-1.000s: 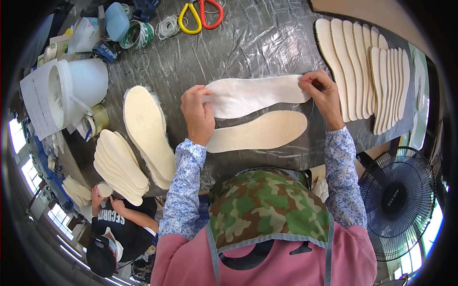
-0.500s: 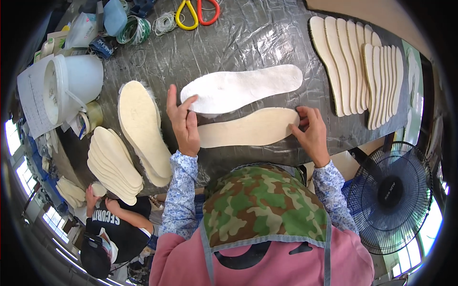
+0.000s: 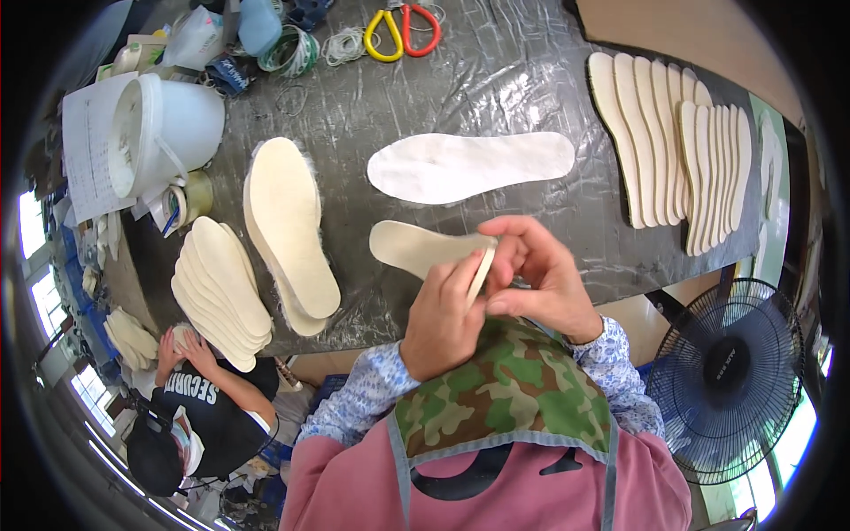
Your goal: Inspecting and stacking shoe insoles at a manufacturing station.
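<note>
Both my hands hold a cream insole [image 3: 409, 249] lifted off the table, close to my chest. My left hand [image 3: 440, 314] grips its near end from below, fingers pressed along its edge. My right hand [image 3: 540, 279] pinches the same end from the right. A white insole-shaped piece [image 3: 469, 166] lies flat on the plastic-covered table [image 3: 531, 80] just beyond my hands, untouched.
A fleecy insole pair [image 3: 288, 230] and a stack of cream insoles [image 3: 221, 292] lie at left. A row of overlapping insoles [image 3: 682, 159] lies at right. White bucket [image 3: 164, 133], scissors [image 3: 403, 26], a fan [image 3: 730, 380] and a crouching person [image 3: 199, 407] surround the table.
The cream insole lay flat on the table under both hands; now it is lifted and both hands have come together at its right end. The white piece stays on the table.
</note>
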Demonstrator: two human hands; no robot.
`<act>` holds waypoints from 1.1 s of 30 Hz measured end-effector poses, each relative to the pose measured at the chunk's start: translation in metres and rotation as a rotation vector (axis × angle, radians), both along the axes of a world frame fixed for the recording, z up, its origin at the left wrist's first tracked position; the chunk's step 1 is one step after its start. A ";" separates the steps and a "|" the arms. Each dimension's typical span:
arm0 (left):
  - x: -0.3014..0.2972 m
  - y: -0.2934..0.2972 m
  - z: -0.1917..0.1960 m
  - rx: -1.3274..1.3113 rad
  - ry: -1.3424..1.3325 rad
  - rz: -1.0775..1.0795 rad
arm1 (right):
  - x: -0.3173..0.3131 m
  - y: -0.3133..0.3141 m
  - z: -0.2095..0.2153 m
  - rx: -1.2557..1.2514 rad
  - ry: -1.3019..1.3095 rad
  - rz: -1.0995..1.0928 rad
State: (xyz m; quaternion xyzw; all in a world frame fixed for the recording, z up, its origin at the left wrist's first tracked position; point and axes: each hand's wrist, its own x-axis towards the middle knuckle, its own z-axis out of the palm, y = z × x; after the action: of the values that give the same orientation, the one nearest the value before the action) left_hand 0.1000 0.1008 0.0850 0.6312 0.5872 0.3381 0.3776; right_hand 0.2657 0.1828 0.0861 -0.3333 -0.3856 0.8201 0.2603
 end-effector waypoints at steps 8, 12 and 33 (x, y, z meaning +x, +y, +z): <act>-0.052 -0.007 0.052 -0.083 -0.509 0.835 | -0.009 0.002 -0.069 0.518 -0.084 0.460; -0.089 0.000 0.017 -0.144 -0.996 1.016 | -0.006 0.022 -0.050 0.281 -0.173 0.329; -0.091 0.066 -0.090 -0.265 -0.200 0.659 | 0.054 0.097 -0.075 0.097 -0.657 -0.277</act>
State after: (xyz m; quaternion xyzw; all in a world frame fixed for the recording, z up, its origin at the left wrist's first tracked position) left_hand 0.0089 0.1669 -0.0048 0.3176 0.7577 0.4229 0.3824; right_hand 0.3201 0.2793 0.0107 -0.6154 -0.4385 0.6068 0.2465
